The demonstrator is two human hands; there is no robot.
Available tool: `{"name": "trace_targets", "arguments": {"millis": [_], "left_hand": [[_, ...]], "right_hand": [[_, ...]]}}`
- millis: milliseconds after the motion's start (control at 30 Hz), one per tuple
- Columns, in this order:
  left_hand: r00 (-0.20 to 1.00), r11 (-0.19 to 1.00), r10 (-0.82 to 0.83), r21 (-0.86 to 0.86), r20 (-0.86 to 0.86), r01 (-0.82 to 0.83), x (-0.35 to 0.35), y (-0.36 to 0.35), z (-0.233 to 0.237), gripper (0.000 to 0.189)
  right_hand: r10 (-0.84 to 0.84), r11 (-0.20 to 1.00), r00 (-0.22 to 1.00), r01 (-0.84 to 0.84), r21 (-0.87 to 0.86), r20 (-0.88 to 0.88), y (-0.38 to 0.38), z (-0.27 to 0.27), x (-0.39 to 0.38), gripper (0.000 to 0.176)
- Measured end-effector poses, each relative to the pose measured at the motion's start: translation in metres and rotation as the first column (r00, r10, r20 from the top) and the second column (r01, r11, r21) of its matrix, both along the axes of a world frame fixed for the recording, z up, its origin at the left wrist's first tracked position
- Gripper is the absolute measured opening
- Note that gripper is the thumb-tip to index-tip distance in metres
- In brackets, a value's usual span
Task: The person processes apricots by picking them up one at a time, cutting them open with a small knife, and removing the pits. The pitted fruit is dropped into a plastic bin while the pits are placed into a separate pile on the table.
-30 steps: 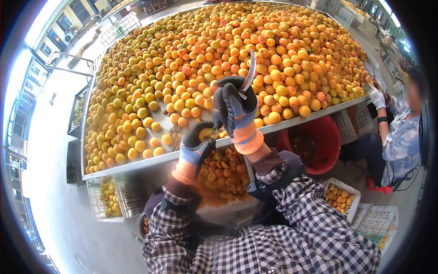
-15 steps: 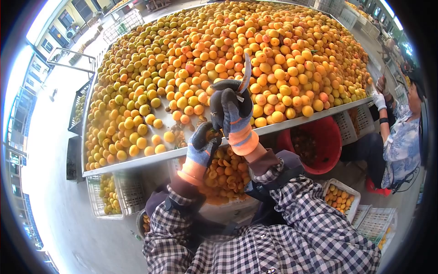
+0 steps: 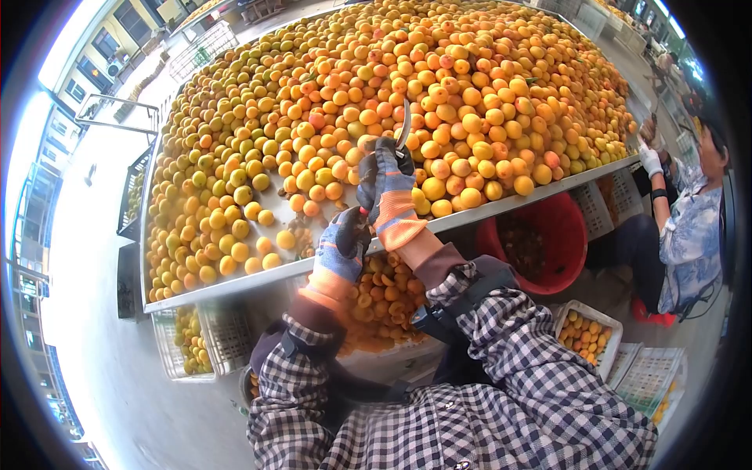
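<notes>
A huge pile of yellow and orange apricots (image 3: 470,86) covers the metal table (image 3: 227,284). My right hand (image 3: 388,192), in a blue and orange glove, is shut on a small curved knife (image 3: 403,125) whose blade points up. It reaches over the near apricots of the pile. My left hand (image 3: 338,249), gloved the same way, hovers at the table's front edge, just left of my right wrist. Its dark fingers are curled and turned away from me. What they hold is hidden.
Under the table edge sits a crate of halved apricots (image 3: 384,298). A red bucket (image 3: 552,243) stands to the right, with white crates (image 3: 586,335) of fruit beside it. Another crate (image 3: 188,345) is at lower left. A seated person (image 3: 689,227) in a white glove works at the table's right end.
My right hand has moved forward and down onto the pile with the knife. My left hand has turned over, so the apricot seen in it before no longer shows.
</notes>
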State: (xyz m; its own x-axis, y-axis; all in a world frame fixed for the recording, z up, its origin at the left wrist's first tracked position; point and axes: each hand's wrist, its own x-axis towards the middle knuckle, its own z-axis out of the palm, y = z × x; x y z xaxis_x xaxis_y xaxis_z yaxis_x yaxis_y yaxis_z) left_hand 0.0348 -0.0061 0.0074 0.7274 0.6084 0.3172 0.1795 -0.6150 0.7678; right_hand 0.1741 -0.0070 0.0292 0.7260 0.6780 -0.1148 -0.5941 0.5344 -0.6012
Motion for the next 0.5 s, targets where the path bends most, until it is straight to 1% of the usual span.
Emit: {"name": "trace_targets", "arguments": {"millis": [33,100,167,233,300,400,467,500], "left_hand": [[1.0,1.0,-0.006,0.001,-0.002,0.006,0.001,0.0,0.0,0.038],[1.0,0.987,0.013,0.159,-0.004,-0.013,0.001,0.002,-0.001,0.038],[1.0,0.989,0.005,0.146,-0.011,-0.003,0.002,0.002,0.003,0.038],[1.0,0.991,-0.002,0.134,-0.017,0.005,0.003,0.003,0.003,0.039],[1.0,0.974,0.003,0.225,0.019,-0.007,0.006,0.004,-0.001,0.038],[1.0,0.974,0.006,0.228,0.009,-0.008,0.006,0.001,0.008,0.037],[1.0,0.972,-0.001,0.237,-0.002,0.002,0.006,0.001,0.009,0.036],[1.0,0.969,-0.005,0.247,-0.012,0.008,0.006,0.002,0.01,0.036]], "right_hand": [[-0.006,1.0,1.0,0.006,0.001,-0.002,-0.001,0.001,-0.001,0.016],[-0.042,0.989,0.976,0.011,-0.146,-0.215,-0.004,0.003,-0.003,0.019],[-0.028,0.985,0.973,-0.013,-0.174,-0.229,-0.007,0.005,0.0,0.02],[-0.061,0.967,0.941,-0.026,-0.252,-0.332,-0.005,0.006,0.003,0.022],[-0.1,0.963,0.931,0.001,-0.271,-0.352,-0.005,0.006,0.004,0.025],[-0.136,0.95,0.925,0.019,-0.313,-0.355,-0.002,0.002,0.006,0.027],[-0.127,0.939,0.891,-0.033,-0.342,-0.437,-0.004,0.004,0.008,0.028],[-0.129,0.939,0.89,-0.032,-0.341,-0.437,-0.005,0.005,0.008,0.028]]}}
